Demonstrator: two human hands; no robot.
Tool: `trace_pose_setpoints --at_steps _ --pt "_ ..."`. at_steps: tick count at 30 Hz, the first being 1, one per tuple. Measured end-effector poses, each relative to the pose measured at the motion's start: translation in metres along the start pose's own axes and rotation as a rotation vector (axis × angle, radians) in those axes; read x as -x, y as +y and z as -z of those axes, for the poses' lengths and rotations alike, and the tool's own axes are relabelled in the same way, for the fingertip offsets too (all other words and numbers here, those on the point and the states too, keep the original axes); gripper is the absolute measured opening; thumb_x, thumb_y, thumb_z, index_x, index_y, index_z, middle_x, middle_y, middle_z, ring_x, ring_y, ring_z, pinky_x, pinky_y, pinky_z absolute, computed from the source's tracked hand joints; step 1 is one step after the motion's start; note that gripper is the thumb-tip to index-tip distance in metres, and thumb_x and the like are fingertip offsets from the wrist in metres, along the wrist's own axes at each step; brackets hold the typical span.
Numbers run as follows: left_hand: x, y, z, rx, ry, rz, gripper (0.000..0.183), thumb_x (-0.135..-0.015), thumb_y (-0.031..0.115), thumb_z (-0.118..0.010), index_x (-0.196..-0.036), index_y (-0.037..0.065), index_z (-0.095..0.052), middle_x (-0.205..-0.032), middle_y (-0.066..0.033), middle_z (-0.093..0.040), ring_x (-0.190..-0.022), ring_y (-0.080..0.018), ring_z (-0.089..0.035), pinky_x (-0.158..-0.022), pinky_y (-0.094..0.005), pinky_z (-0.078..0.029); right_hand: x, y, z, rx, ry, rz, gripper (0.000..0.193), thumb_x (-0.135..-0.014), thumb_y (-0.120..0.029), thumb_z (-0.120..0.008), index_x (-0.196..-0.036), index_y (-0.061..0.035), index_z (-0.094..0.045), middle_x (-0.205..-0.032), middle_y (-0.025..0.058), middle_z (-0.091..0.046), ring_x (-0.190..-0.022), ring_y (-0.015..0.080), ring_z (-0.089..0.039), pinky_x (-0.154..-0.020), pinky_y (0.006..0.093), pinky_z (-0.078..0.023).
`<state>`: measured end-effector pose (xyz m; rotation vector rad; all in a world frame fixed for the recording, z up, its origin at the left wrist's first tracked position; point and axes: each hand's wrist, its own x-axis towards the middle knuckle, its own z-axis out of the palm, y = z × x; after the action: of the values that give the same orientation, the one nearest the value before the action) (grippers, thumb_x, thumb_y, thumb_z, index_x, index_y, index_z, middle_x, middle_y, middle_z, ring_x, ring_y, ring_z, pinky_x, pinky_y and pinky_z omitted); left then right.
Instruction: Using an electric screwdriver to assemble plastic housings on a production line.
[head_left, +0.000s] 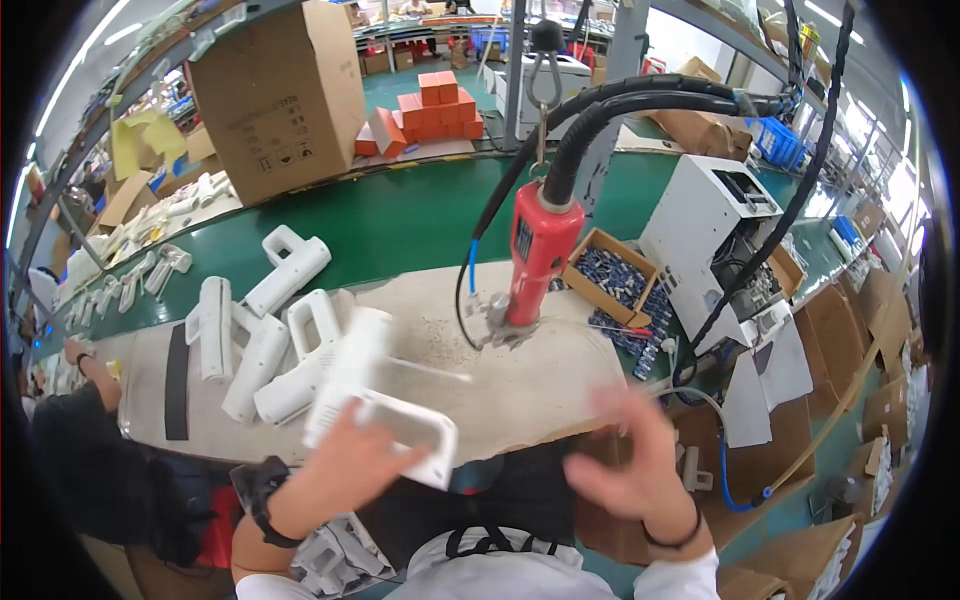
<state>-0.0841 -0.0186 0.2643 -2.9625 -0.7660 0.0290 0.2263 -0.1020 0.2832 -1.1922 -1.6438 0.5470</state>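
My left hand (345, 468) is closed around a white plastic housing with a loop handle (352, 368), tilted above the cardboard-covered bench and blurred by motion. A thin whitish strand (430, 371) shows beside this housing, though I cannot tell whether they are joined. To the right, my right hand (640, 462) is raised over the bench's front edge, fingers apart and nothing visible in them, also blurred. Between and beyond the hands hangs a red power tool (545, 240), its metal head pointing down. Several similar white housings (290, 275) lie left of the held one.
Small blue parts fill a cardboard tray (655, 272) and spill beside it. A white machine (700, 215) with exposed insides stands at right. Black hoses (640, 100) run overhead. Behind are a green conveyor (420, 205) and a large carton (275, 110). Another person's arm (95, 378) is at far left.
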Motion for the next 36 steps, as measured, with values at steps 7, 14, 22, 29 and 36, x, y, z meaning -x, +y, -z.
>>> trace_pose_setpoints --at_steps 7,14,22,29,36 --pt "-0.016 -0.012 -0.076 -0.013 -0.12 -0.149 0.037 -0.076 0.016 -0.063 -0.112 0.025 -0.061 -0.098 -0.0008 -0.061 -0.111 -0.0217 -0.056 -0.104 -0.0602 -0.028 -0.174 0.04 -0.061 -0.297 0.131 -0.222 0.046 -0.081 -0.009 -0.069 -0.122 -0.0003 -0.05 -0.097 0.0054 -0.06 -0.08 0.0106 -0.059 -0.07 0.0257 -0.048" --pt "-0.11 -0.042 -0.069 0.497 0.167 0.668 0.077 -0.066 0.044 -0.075 -0.123 -0.002 -0.051 -0.116 -0.0204 -0.06 -0.108 -0.0329 -0.058 -0.09 -0.0406 -0.047 -0.154 0.032 -0.072 -0.467 0.463 0.082 0.02 -0.082 0.001 -0.062 -0.101 0.0012 -0.057 -0.069 0.0009 -0.058 -0.053 0.0058 -0.052 -0.049 0.0205 -0.042" --pt "-0.157 -0.024 -0.085 0.5 -0.094 0.592 0.064 -0.066 0.047 -0.071 -0.111 0.003 -0.061 -0.106 -0.0159 -0.063 -0.096 -0.0303 -0.063 -0.083 -0.0387 -0.05 -0.166 0.037 -0.089 -0.452 0.49 0.03 0.006 -0.084 -0.003 -0.064 -0.084 -0.0001 -0.059 -0.059 0.0011 -0.056 -0.046 0.0071 -0.051 -0.044 0.0213 -0.04" --pt "-0.158 -0.022 -0.089 0.424 -0.073 0.525 0.042 -0.072 0.046 -0.065 -0.082 0.007 -0.073 -0.098 -0.0134 -0.064 -0.093 -0.0273 -0.063 -0.08 -0.0368 -0.05 -0.17 0.057 -0.101 -0.461 0.425 0.014 0.009 -0.086 -0.007 -0.065 -0.082 -0.0007 -0.058 -0.06 0.0009 -0.056 -0.047 0.0071 -0.051 -0.045 0.0217 -0.041" --pt "-0.154 -0.021 -0.123 0.531 0.114 0.605 0.045 -0.073 0.046 -0.066 -0.091 0.005 -0.069 -0.099 -0.0109 -0.064 -0.095 -0.0275 -0.061 -0.082 -0.0376 -0.049 -0.167 0.061 -0.121 -0.427 0.376 -0.053 0.011 -0.085 -0.009 -0.067 -0.08 -0.0028 -0.059 -0.065 -0.002 -0.057 -0.053 0.005 -0.051 -0.049 0.021 -0.04"
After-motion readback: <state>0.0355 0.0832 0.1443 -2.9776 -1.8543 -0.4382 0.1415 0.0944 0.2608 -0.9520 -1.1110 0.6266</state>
